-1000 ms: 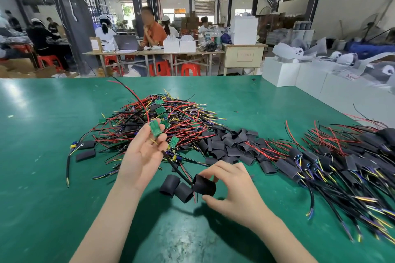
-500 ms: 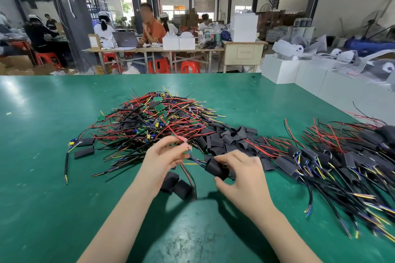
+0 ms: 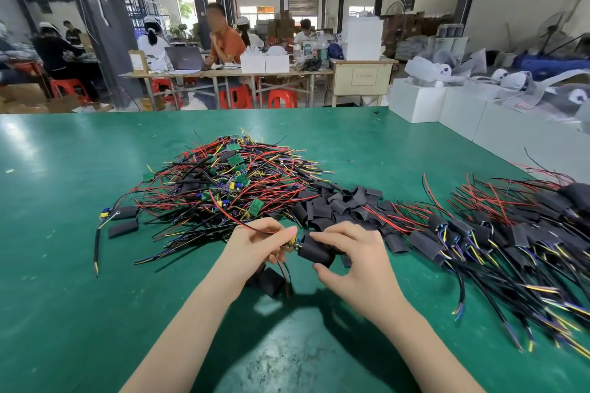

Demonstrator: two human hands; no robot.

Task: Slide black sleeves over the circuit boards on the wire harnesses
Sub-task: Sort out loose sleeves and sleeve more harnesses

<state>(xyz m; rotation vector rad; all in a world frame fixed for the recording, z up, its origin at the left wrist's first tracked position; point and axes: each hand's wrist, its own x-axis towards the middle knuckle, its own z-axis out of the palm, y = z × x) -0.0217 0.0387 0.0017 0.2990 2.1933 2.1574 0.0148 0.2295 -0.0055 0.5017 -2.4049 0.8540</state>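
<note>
I see the black sleeve (image 3: pixel 314 251) pinched in the right hand (image 3: pixel 354 260), with fingers over its top and the thumb curled under it, held just above the table (image 3: pixel 64 265). The sleeve's open end faces the left hand (image 3: pixel 255 244), and the two hands nearly touch. The left hand grips the circuit board (image 3: pixel 292 245) of one wire harness; only a small yellowish edge of the board shows between its fingertips and the mouth of the sleeve, so I cannot tell how far the board has gone in. A red wire (image 3: pixel 242 223) runs from that hand up toward the far pile, and a red and a black lead (image 3: pixel 285 271) hang down below the same hand.

Just under the left wrist two loose sleeves (image 3: pixel 271 281) lie on the table. Beyond both hands, a heap of empty sleeves (image 3: pixel 338 204) spreads out, touching the big tangle of unsleeved harnesses (image 3: pixel 230 182) that lies farther off and to the left of the left hand, green boards showing among red, black and yellow wires. Well to the left of the left hand two more sleeves (image 3: pixel 123 220) sit apart beside a blue and yellow connector. To the right of the right hand the finished harnesses (image 3: pixel 498 239) lie in a wide pile, their boards covered in black, wire ends fanning toward me.

Far beyond the table, people sit at work desks with red stools (image 3: pixel 282 98), and white boxes (image 3: pixel 415 104) stand off to the right.
</note>
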